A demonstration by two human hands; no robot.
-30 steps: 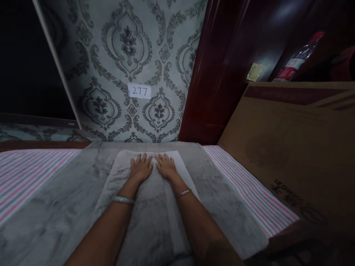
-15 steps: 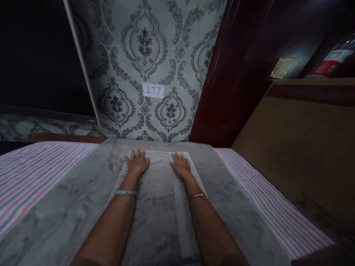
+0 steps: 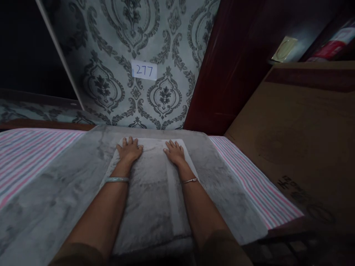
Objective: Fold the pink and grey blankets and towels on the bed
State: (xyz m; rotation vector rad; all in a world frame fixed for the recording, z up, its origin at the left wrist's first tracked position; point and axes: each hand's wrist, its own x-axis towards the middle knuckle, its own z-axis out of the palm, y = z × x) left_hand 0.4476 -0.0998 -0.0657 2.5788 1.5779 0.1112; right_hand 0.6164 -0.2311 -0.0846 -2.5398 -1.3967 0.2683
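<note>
A light grey fluffy cloth (image 3: 149, 188), with a paler strip along its right side, lies flat in front of me. On its far left corner my left hand (image 3: 129, 149) rests palm down, fingers spread. My right hand (image 3: 175, 152) lies the same way near the far right corner, fingers apart. Neither hand grasps anything. Beneath the cloth spreads a larger grey plush blanket (image 3: 222, 184). A pale green bangle (image 3: 117, 179) circles my left wrist, and a thin metal bracelet (image 3: 190, 180) my right.
A pink, grey and white striped sheet (image 3: 36, 151) shows on both sides of the blanket. Behind stands a patterned wall with a paper label (image 3: 144, 70) reading 277. A dark screen (image 3: 30, 55) is at left. A large cardboard box (image 3: 291, 122) borders the right side.
The view has shifted, so the wall and both hands appear higher and further left. My hands keep their places on the cloth; its near edge now shows.
</note>
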